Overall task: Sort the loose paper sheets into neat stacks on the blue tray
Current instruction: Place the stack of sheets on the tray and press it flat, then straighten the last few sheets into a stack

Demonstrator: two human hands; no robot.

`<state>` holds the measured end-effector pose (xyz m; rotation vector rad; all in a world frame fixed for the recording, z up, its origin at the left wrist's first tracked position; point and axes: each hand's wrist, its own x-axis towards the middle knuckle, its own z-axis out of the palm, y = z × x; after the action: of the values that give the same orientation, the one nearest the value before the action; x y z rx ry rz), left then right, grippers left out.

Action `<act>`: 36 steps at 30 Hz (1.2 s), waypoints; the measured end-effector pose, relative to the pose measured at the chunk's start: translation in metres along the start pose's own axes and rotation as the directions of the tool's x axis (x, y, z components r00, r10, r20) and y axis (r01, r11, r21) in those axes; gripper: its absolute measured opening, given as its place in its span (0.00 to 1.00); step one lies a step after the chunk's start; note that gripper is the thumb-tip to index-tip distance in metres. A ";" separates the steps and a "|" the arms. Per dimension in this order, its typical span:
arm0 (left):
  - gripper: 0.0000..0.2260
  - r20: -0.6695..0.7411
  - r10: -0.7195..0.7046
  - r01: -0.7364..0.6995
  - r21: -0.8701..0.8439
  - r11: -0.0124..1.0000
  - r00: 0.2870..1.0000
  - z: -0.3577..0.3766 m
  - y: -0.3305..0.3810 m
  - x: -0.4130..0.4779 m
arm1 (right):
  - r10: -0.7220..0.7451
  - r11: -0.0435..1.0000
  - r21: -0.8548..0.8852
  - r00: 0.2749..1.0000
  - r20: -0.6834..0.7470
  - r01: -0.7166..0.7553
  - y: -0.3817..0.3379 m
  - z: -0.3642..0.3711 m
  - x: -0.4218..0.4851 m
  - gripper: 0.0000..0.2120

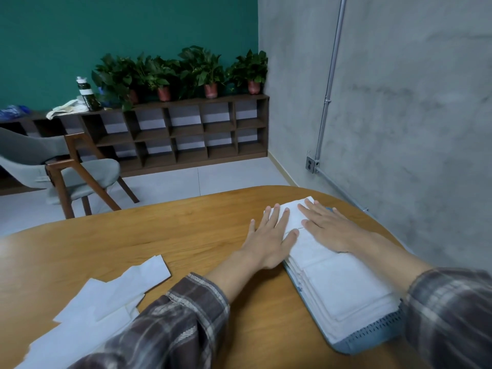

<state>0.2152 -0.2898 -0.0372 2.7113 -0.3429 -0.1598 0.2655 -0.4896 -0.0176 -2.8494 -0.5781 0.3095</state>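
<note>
The left hand (269, 235) and right hand (330, 227) lie flat, fingers (273, 219) straight and gripping nothing. They press the white paper stacks (346, 283), likely to square them on the blue tray (372, 339) at right. Rumpled loose sheets (106, 302) wait on the desk (186, 230), lower left.

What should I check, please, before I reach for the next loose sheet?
1. Hands free: left hand and right hand lie flat, holding nothing: ok.
2. Far stack squared: the hands cover part of its edges: cannot tell.
3. Near stack even: its layers step out: not ok.
4. Both stacks on the tray: ok.
5. Loose sheets within reach on the table: ok.
</note>
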 end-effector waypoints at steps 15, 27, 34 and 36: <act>0.33 -0.242 -0.008 0.016 0.031 0.999 0.970 -0.073 -0.060 -0.138 | -0.222 0.971 0.031 0.944 -0.243 0.236 -0.140 0.013 -0.035 0.31; 0.23 -0.233 -0.243 0.260 0.045 0.965 0.942 -0.072 -0.215 -0.281 | -0.388 0.904 0.132 0.911 -0.139 0.406 -0.290 0.103 -0.030 0.28; 0.21 -0.296 -0.234 0.215 -0.097 0.972 0.926 -0.042 -0.236 -0.289 | -0.400 0.869 0.202 0.882 -0.247 0.451 -0.297 0.147 -0.014 0.22; 0.19 -0.318 -0.233 0.200 -0.133 0.971 0.919 -0.040 -0.235 -0.279 | -0.375 0.864 0.231 0.878 -0.296 0.447 -0.286 0.152 -0.010 0.19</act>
<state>0.0040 0.0072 -0.0782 2.6102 0.0651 0.2142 0.1170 -0.2106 -0.0887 -2.3497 -0.9781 -0.0296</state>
